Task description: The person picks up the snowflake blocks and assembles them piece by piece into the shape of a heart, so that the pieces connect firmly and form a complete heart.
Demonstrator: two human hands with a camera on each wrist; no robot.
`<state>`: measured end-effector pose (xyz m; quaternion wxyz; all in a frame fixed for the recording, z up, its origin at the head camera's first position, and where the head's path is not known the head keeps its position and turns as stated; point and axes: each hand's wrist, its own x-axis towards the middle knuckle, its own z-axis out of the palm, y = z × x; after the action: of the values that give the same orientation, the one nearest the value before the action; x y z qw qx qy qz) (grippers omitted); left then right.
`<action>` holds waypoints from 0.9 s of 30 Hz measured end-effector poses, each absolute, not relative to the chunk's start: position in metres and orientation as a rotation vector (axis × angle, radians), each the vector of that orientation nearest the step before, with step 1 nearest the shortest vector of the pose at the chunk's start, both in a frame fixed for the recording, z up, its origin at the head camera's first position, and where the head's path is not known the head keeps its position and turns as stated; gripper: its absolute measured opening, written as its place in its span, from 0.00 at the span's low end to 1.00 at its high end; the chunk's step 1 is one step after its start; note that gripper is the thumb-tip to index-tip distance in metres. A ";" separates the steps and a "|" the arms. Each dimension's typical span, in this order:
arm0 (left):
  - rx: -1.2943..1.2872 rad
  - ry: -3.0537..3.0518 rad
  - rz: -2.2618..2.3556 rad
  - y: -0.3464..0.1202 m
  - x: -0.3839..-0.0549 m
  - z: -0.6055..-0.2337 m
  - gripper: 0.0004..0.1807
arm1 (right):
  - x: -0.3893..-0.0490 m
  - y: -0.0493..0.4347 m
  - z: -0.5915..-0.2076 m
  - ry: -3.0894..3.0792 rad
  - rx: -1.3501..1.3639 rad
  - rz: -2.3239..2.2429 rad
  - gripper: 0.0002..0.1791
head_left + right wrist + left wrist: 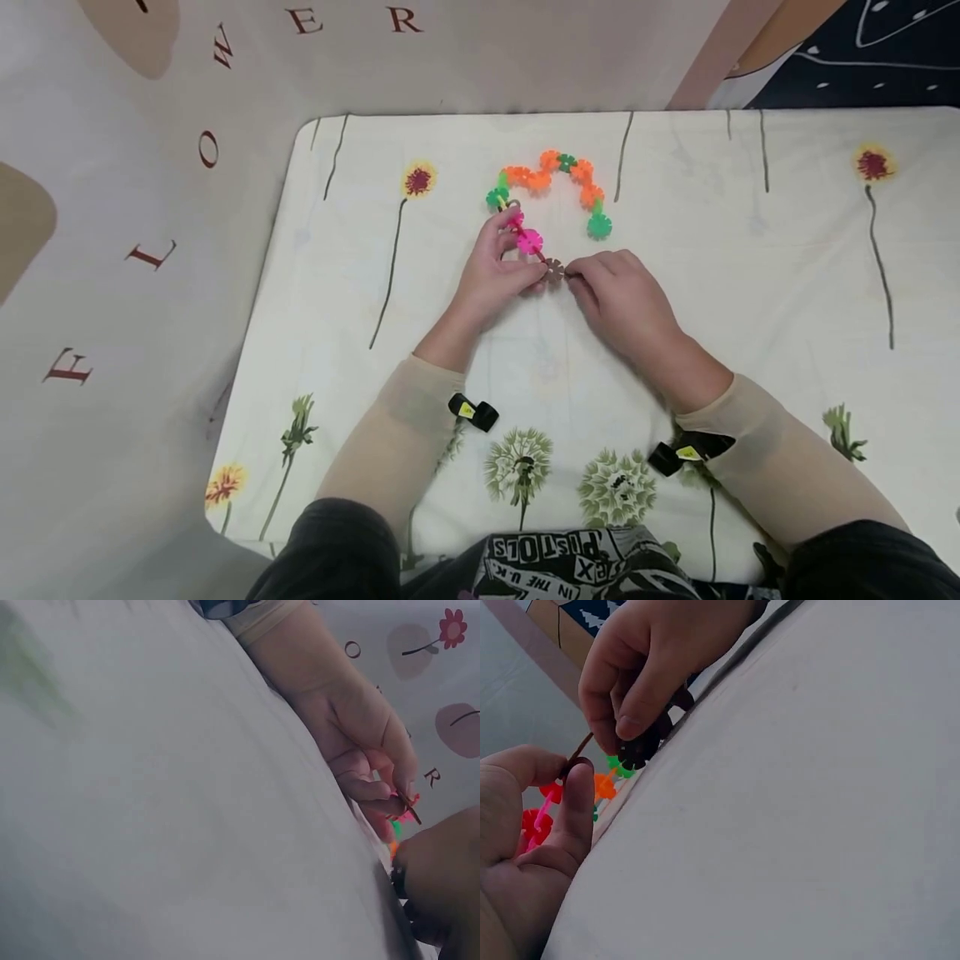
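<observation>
My left hand [491, 267] pinches a brown notched snowflake disc [555, 271] between thumb and finger. In the left wrist view this brown disc [579, 747] is seen nearly edge-on. From it a chain of interlocked discs runs up past the left fingers, through a pink disc [530, 242], then green and orange ones. My right hand [626, 296] is just right of the brown disc, fingers curled. Dark notched discs [637, 754] show under its fingers in the left wrist view, partly hidden by them; their exact number cannot be told.
The chain arches over the table beyond the hands, with orange discs [538, 181] and a green disc [599, 226] at its right end. A white flower-print cloth [787, 275] covers the table. Printed fabric [525, 67] lies past its far edge.
</observation>
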<state>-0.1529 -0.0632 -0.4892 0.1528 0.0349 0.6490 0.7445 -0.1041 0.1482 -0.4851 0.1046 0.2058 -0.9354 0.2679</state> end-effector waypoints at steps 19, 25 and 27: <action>0.198 1.814 2.084 -0.065 -0.154 -0.489 0.49 | -0.103 0.142 -0.493 -2.350 0.360 1.659 0.09; 0.216 1.867 1.994 -0.065 -0.153 -0.489 0.49 | -0.102 0.141 -0.493 -2.357 0.364 1.710 0.10; 0.220 1.847 2.011 -0.066 -0.153 -0.489 0.48 | -0.103 0.141 -0.493 -2.361 0.350 1.715 0.10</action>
<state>-0.1531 -0.0658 -0.4892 0.1998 0.0788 0.6608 0.7192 -0.1025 0.1409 -0.4928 0.1013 0.1184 -0.7992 0.5805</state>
